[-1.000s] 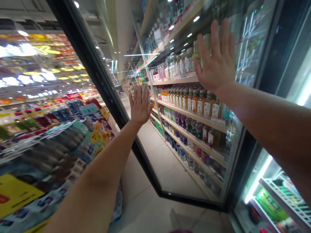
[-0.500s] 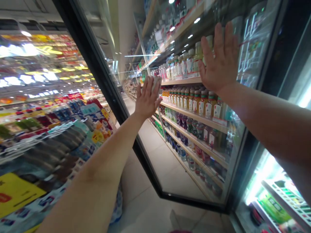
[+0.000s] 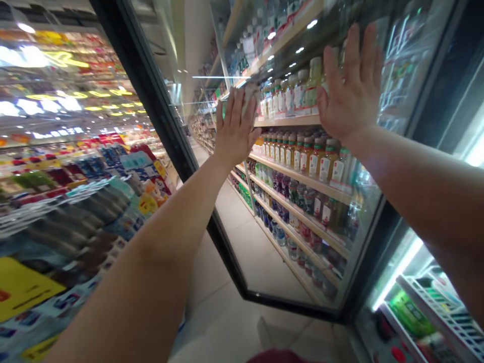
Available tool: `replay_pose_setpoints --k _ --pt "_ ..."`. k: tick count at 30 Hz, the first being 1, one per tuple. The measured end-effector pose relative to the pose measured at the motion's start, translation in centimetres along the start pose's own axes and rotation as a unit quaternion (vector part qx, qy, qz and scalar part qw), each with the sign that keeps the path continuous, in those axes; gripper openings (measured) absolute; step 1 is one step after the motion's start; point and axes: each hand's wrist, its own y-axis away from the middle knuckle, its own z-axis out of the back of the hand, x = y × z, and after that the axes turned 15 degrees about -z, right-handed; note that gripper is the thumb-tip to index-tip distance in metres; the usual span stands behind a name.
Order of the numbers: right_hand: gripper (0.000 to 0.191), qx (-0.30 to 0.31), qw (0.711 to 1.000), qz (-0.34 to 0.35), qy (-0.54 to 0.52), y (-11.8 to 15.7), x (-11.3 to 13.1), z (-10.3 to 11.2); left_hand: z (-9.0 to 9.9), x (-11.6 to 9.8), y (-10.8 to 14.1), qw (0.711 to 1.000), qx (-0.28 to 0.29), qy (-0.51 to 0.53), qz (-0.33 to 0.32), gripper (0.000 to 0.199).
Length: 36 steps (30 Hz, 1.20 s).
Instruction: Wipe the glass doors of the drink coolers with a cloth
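Note:
A glass fridge door (image 3: 291, 305) with a dark frame stands swung out in front of me. My left hand (image 3: 234, 126) lies against the pane with its fingers stretched upward. Under its fingertips shows a crumpled whitish cloth (image 3: 252, 93), mostly hidden, pressed to the glass; whether it is fabric or paper is unclear. Further right and slightly higher, my right hand (image 3: 351, 96) is spread flat at the pane, fingers apart, holding nothing. Bottled drinks (image 3: 313, 161) on shelves show in the glass behind both hands.
On the right is the lit fridge interior, with a wire rack (image 3: 446, 312) and a green package (image 3: 410, 312). Hanging packs (image 3: 94, 206) and a yellow sign (image 3: 28, 287) fill the left side. Pale floor tiles (image 3: 215, 322) lie below the door.
My left hand has slid up the pane, and the whitish cloth has moved with it. My right hand appears slightly higher and further right. The view has shifted a little.

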Motion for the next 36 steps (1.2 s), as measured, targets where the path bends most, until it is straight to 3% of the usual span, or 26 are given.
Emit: replay_pose_setpoints --k 2,5,7,9,11,14,16,18,20,22,25,28,30,33,35,36 --pt "0.072 0.008 1.0 0.005 -0.002 -0.1 -0.1 -0.1 -0.9 -1.7 0.5 1.0 0.001 -0.002 0.0 0.083" --pt "0.073 0.009 1.0 -0.001 -0.011 0.0 -0.3 -0.2 -2.5 -4.8 1.9 0.992 0.072 0.023 -0.105 0.084" --pt "0.071 0.007 1.0 -0.001 -0.025 0.1 -0.3 -0.2 -2.3 -5.0 1.8 0.982 0.107 0.033 -0.151 0.077" --pt "0.068 0.003 0.999 0.007 -0.034 0.2 -0.3 -0.1 -1.3 -3.7 0.4 0.987 0.092 0.025 -0.131 0.072" --pt "0.067 -0.003 1.0 0.012 -0.027 0.2 -0.3 -0.2 -0.2 -2.2 -1.4 0.997 0.046 0.007 -0.062 0.073" --pt "0.065 -0.014 1.0 0.002 -0.014 -0.2 -0.7 -0.5 -0.5 -2.5 -2.1 1.0 -0.004 -0.008 0.005 0.076" --pt "0.065 -0.016 1.0 -0.004 -0.022 -0.4 -1.0 -0.8 -1.8 -4.6 -1.2 0.999 0.007 0.001 -0.036 0.075" --pt "0.066 -0.009 0.999 -0.012 -0.035 -0.6 -1.4 -0.9 -2.8 -6.3 -0.4 0.987 0.065 0.025 -0.145 0.071" --pt "0.068 -0.004 0.999 -0.017 -0.04 -0.6 -1.5 -0.8 -2.7 -6.4 -0.5 0.973 0.1 0.038 -0.203 0.067" --pt "0.065 -0.004 0.999 -0.01 -0.038 -0.4 -1.5 -0.6 -1.3 -4.6 -1.8 0.983 0.076 0.033 -0.166 0.064" --pt "0.063 -0.009 0.999 0.008 -0.038 -0.2 -1.2 -0.4 1.1 -1.1 -3.5 1.0 -0.004 -0.015 -0.023 0.064" --pt "0.068 0.003 0.999 0.004 -0.033 -0.1 -0.9 -0.4 1.2 -0.9 -2.2 0.998 -0.021 -0.056 0.036 0.068" --pt "0.071 0.011 0.999 -0.009 -0.029 -0.1 -0.8 -0.4 0.1 -2.7 0.0 0.999 0.009 -0.033 -0.019 0.07" --pt "0.069 0.01 0.999 -0.019 -0.04 0.1 -0.6 -0.2 -0.8 -4.6 2.6 0.969 0.116 0.032 -0.214 0.059" --pt "0.067 0.007 0.999 -0.015 -0.043 0.3 -0.5 -0.1 -0.2 -3.9 2.5 0.96 0.129 0.043 -0.246 0.055" --pt "0.067 0.005 0.999 -0.012 -0.04 0.3 -0.5 0.0 0.5 -3.2 2.2 0.97 0.109 0.037 -0.216 0.055"
